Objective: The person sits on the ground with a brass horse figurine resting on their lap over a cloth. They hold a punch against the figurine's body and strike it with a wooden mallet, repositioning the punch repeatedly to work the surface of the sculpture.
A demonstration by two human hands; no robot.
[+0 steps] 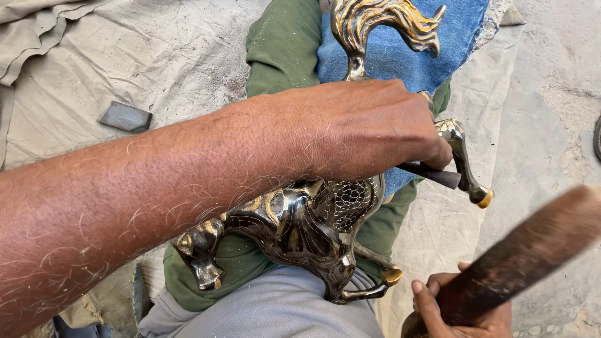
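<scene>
A dark polished metal horse figurine (313,225) with gold-toned tail, hooves and engraved patterns lies across my lap on a blue cloth (400,56). My left hand (363,128) presses down over its rump and grips a thin dark metal tool (432,175) whose tip points right. At the lower right my right hand (460,307) is closed round the handle of a brown wooden mallet (532,250), which is raised and blurred. The horse's tail (388,22) curls up at the top; its hind leg (466,166) sticks out to the right.
A beige sheet (156,56) covers the ground at left, with a small flat grey metal piece (125,117) lying on it. Bare dusty concrete (557,94) runs along the right. My legs wear green trousers (282,44).
</scene>
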